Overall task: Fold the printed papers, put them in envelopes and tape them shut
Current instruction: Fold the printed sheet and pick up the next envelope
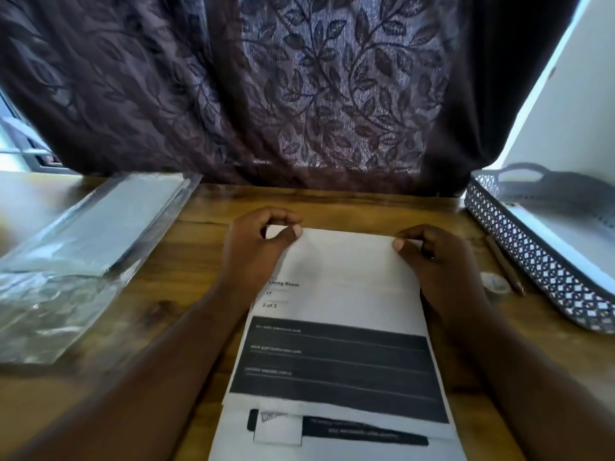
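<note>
The printed paper (339,277), pinched at its far corners by left grip (256,251) and right grip (439,264), is probably to be folded nearward, edges squared.

Head view, forward-down, close over table (199,207)

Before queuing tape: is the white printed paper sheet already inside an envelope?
No, the white printed paper sheet lies bare on the brown wooden table, left hand and right hand pinching its far corners.
</note>
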Demonstrator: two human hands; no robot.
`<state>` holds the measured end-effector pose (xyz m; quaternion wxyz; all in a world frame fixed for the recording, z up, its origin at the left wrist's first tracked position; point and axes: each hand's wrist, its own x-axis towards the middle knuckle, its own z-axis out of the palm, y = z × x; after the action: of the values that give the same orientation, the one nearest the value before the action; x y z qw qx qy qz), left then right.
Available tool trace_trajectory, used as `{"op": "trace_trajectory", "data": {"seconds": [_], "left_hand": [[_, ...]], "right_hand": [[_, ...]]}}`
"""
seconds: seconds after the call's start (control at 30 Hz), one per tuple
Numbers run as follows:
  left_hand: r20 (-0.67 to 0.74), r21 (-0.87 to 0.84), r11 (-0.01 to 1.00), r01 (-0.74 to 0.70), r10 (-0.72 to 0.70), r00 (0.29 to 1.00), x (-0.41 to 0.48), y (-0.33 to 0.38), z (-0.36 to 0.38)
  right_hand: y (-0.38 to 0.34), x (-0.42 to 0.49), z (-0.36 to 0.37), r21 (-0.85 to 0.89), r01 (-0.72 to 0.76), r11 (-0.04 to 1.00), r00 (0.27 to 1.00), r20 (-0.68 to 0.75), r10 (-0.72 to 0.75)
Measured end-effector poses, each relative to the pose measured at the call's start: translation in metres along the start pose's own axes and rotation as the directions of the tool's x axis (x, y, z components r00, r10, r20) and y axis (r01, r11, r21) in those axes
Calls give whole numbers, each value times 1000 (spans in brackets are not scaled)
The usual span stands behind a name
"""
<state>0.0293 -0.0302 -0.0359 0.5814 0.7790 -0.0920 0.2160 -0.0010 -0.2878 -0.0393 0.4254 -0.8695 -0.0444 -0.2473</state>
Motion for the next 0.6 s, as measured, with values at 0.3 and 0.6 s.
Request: {"op": "trace_trajectory", "data": {"seconds": [0.3, 0.6], "left_hand": [[10, -113, 992, 51, -50, 999, 1, -6, 0], [160, -297, 932, 206, -164, 973, 0, -2, -7]], "right_hand": [[0, 0, 1, 86, -71, 994, 997, 12, 70], [6, 4, 2, 253, -129, 959, 976, -139, 168]]}}
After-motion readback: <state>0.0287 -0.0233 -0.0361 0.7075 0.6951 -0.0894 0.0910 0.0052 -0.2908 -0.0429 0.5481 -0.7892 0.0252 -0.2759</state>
